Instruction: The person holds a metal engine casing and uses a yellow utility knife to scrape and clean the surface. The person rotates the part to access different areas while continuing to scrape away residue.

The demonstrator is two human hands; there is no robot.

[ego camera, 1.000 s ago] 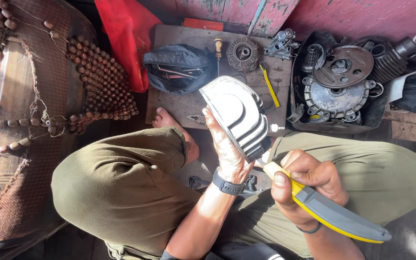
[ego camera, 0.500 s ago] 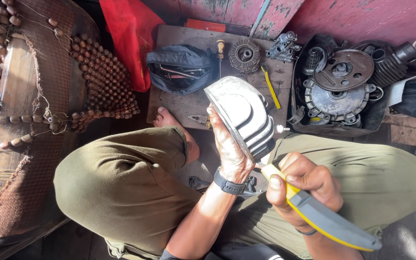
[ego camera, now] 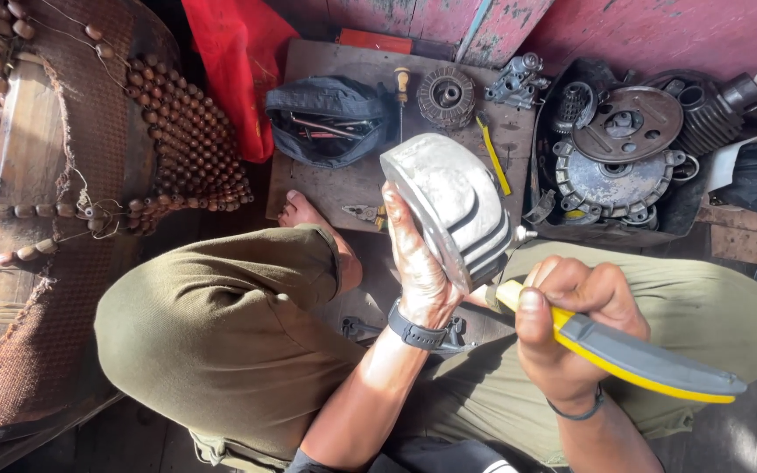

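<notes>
Grey ribbed metal, an engine cover point(ego camera: 457, 206), sits at the centre of the frame, gripped along its lower edge by the left hand point(ego camera: 418, 263). The right hand point(ego camera: 571, 324) is clenched around a yellow-and-grey tool handle point(ego camera: 633, 355), its tip under the cover's lower rim. Since a second ago the cover has tilted further over and the handle has swung flatter (working along the rim, by the look). Loose engine parts point(ego camera: 615, 149) fill the upper right.

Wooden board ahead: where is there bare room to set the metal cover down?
Bare board lies below the black pouch, left of the cover in the left hand. Its top edge, with clutch disc and carburetor, is crowded; the parts tray is full.
</notes>
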